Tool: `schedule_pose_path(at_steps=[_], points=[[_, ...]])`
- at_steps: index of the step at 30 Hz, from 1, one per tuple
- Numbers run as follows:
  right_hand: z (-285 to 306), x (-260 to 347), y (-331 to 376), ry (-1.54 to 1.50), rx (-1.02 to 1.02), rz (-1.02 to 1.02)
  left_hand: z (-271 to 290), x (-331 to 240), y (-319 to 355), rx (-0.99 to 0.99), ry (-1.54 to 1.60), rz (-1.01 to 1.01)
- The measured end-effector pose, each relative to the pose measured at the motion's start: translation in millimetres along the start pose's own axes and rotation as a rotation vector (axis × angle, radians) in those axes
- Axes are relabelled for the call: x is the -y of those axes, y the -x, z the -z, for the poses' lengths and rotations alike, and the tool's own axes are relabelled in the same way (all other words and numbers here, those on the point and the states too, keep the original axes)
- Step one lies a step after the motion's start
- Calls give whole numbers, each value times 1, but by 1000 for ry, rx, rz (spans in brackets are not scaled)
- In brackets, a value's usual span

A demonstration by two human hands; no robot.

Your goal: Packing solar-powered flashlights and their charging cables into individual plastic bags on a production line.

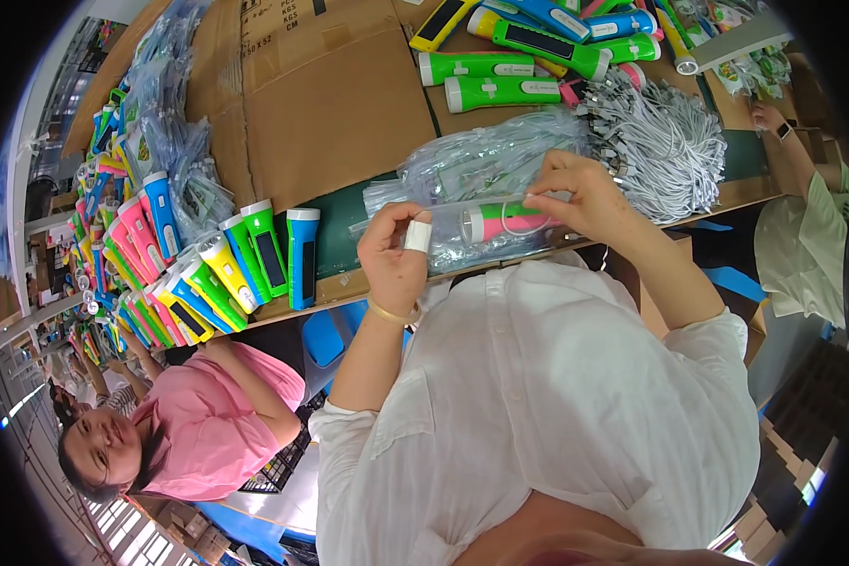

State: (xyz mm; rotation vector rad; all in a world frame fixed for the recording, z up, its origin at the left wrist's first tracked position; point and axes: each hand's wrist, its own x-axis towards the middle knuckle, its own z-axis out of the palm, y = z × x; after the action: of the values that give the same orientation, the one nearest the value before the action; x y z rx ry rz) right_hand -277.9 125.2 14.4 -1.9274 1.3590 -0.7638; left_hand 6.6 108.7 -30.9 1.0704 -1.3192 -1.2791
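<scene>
Pink plastic flashlight (509,223) sits inside a clear plastic bag (462,231) above the table (349,203) edge; left hand (396,255) grips the bag mouth, right hand (575,193) pinches it; better keep the opening stretched.

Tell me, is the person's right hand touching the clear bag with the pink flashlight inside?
Touching. The head view shows the right hand pinching the top edge of the clear bag above the pink flashlight.
</scene>
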Motion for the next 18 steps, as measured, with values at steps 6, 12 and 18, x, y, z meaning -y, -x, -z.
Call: schedule_pose_path(at_steps=[6, 12, 18], points=[[26, -15, 17, 114, 7, 47, -4, 0, -9, 28, 116, 140], [42, -4, 14, -55, -217, -128, -7, 11, -23, 184, -40, 157], [129, -42, -37, -502, -494, -369, -41, 10, -35, 372, -806, -407]])
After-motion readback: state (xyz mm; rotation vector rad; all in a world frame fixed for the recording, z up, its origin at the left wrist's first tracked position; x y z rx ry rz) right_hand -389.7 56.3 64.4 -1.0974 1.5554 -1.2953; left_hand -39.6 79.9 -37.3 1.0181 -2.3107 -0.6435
